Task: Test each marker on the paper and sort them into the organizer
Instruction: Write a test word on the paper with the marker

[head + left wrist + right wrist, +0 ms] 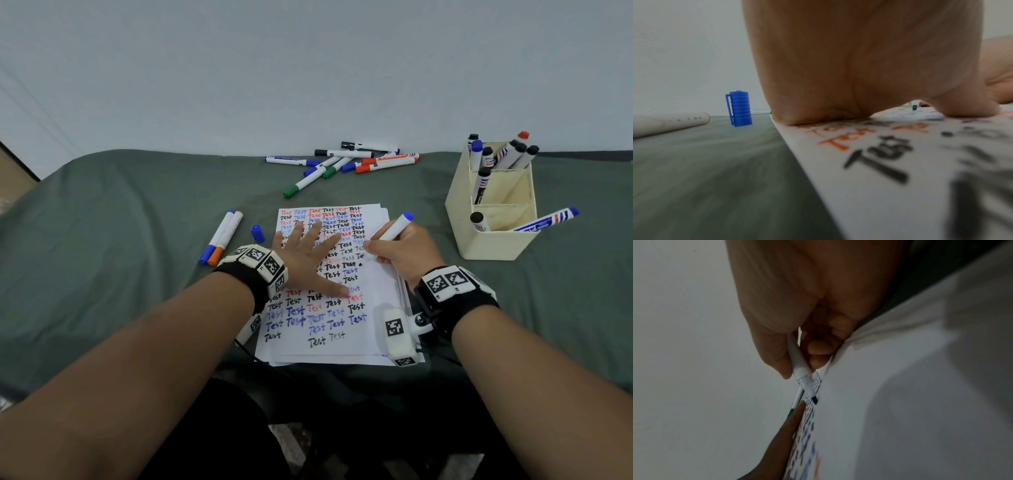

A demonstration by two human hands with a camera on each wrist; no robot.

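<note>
A white paper (373, 308) covered with "Test" words in black, blue and red lies in the middle of the green cloth. My left hand (308, 253) lies flat on it with fingers spread, its palm (859, 65) pressing the sheet (890, 186). My right hand (400, 255) grips an uncapped blue marker (395, 228) like a pen; its tip (814, 399) touches the paper (900, 402). The marker's blue cap (257, 233) stands on the cloth left of the paper, also seen upright as the cap (740, 109). A cream organizer (493, 240) at the right holds several markers.
A loose pile of markers (346, 162) lies at the back by the wall, a green one (303, 183) nearest. A blue and an orange marker (222, 238) lie side by side left of the paper. One blue marker (548, 221) leans out of the organizer's front.
</note>
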